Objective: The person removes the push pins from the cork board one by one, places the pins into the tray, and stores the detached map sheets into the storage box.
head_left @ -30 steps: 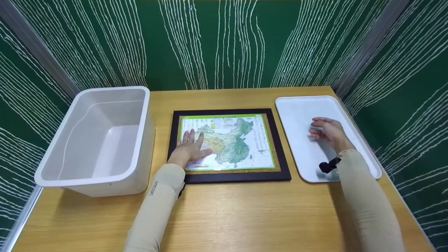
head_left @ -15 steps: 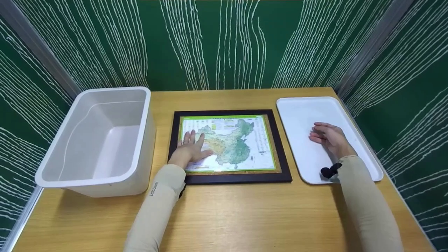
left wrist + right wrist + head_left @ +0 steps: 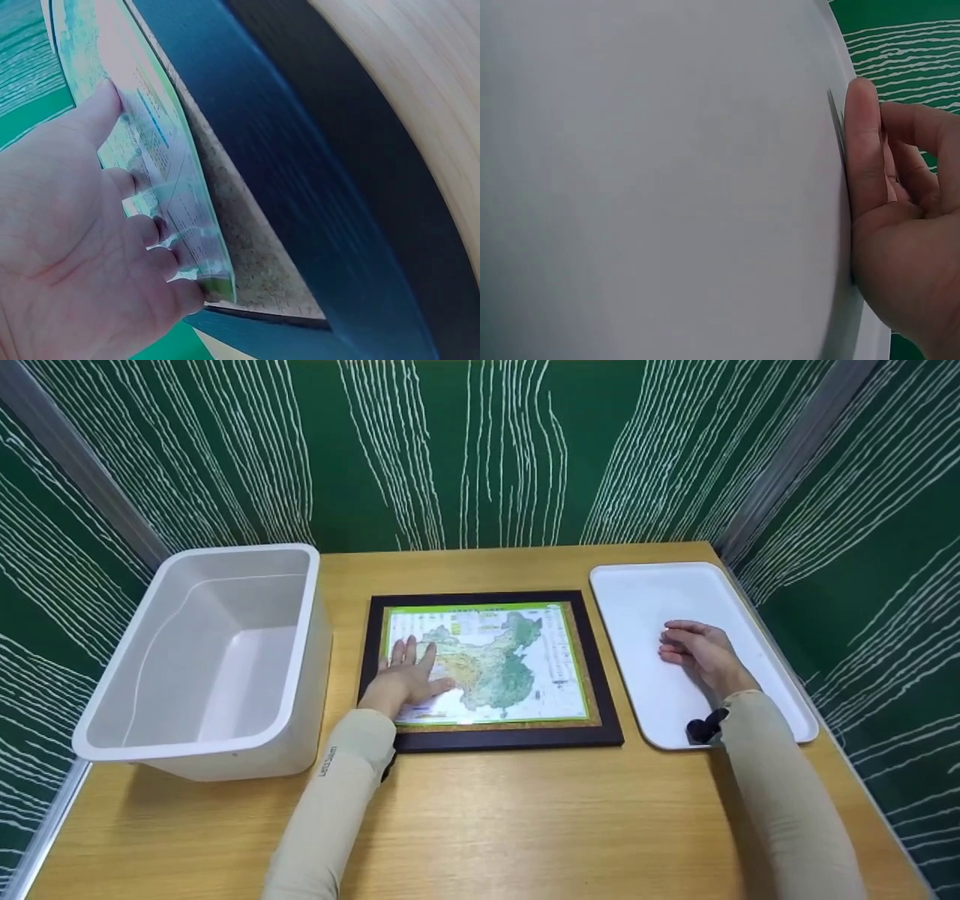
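A map sheet (image 3: 495, 660) with a green border lies on a cork board (image 3: 592, 690) in a dark frame (image 3: 510, 739). With fingers spread and straight, my left hand (image 3: 401, 679) rests flat on the map's left part. In the left wrist view, the fingertips (image 3: 161, 229) lie on the sheet near its corner. Over the white tray (image 3: 652, 592), my right hand (image 3: 705, 656) has thumb and fingertips drawn together. A tiny pale thing (image 3: 664, 628) shows at their tips in the head view; I cannot tell its kind. The right wrist view shows the hand low beside the tray surface.
A deep white bin (image 3: 300, 660) stands to the left of the framed board on the wooden table (image 3: 510, 825). Its high rim rises above the table. Green walls (image 3: 495, 457) with white line patterns close off the back and both sides.
My right thumb and fingertips have come together, narrowing the gap between them, and the hand has shifted slightly. My left hand stays on the map, and the board, bin and tray stay put.
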Motion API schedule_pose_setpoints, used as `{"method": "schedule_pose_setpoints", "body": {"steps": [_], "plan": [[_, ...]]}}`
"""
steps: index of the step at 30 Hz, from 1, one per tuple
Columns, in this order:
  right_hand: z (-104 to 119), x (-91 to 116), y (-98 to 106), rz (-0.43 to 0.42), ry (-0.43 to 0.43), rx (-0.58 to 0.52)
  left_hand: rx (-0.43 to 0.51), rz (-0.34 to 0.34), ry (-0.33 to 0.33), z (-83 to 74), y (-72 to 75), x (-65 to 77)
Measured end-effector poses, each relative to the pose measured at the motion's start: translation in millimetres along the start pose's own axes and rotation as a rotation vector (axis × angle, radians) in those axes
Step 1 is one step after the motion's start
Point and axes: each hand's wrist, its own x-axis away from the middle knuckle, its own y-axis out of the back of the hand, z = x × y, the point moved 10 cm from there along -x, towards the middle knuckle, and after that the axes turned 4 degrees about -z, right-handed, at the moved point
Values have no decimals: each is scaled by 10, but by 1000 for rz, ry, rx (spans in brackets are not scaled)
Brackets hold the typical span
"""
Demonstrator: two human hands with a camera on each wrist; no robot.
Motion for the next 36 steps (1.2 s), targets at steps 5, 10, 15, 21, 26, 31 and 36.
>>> {"method": "schedule_pose_setpoints", "body": {"steps": [5,10,15,21,26,31,36], "plan": [[-8,-26,-4,-10,-15,57,-1,1,2,-2,3,7],[3,-46,-14,-9,14,62,-13,17,1,3,-8,-2],[9,-48,-29,-8,10,103,-8,19,-1,12,-11,-6],[-3,-41,-8,-13,-18,154,-6,12,-3,17,-13,-14],[-5,-40,-10,-20,-19,149,-11,20,3,10,-9,-22],[-1,-25,-18,-12,-15,133,-20,21,3,1,-7,-25],[10,-17,-33,-4,1,114,-42,17,4,4,-2,-14]]}}
